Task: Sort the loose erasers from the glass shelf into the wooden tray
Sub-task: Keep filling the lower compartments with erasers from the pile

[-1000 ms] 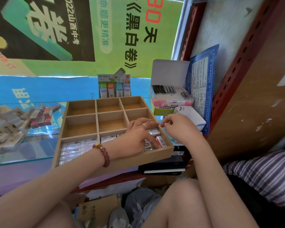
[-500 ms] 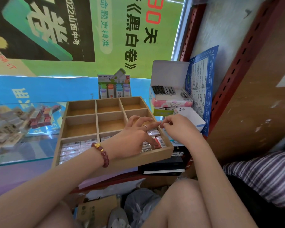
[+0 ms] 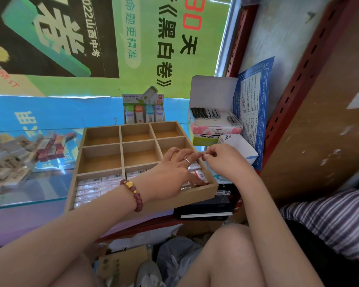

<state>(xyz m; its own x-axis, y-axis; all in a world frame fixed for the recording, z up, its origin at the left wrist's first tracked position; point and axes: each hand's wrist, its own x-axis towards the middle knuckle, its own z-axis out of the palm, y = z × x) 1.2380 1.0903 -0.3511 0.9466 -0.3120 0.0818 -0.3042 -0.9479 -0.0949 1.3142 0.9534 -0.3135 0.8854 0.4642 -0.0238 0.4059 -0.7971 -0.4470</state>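
The wooden tray (image 3: 174, 201) has nine compartments and juts over the front edge of the glass shelf (image 3: 25, 197). Wrapped erasers (image 3: 91, 189) fill its front row; the other compartments look bare. My left hand (image 3: 174, 170) lies over the front right compartment with fingers spread and the thumb down on the erasers there. My right hand (image 3: 222, 160) hovers at the tray's right edge, fingers curled, its fingertips meeting a left fingertip; I see nothing in it. A heap of loose erasers (image 3: 29, 154) lies on the glass at far left, blurred.
Behind the tray stand a display of small coloured bottles (image 3: 143, 112) and an open box of metal clippers (image 3: 211, 119) on stacked boxes. A blue printed sheet (image 3: 253, 104) leans on the red rack upright (image 3: 288, 90). Dark books (image 3: 205, 208) lie under the tray's right corner.
My left fingers have lifted off the erasers and straightened toward my right hand, now touching its fingertips. My right hand has barely moved.
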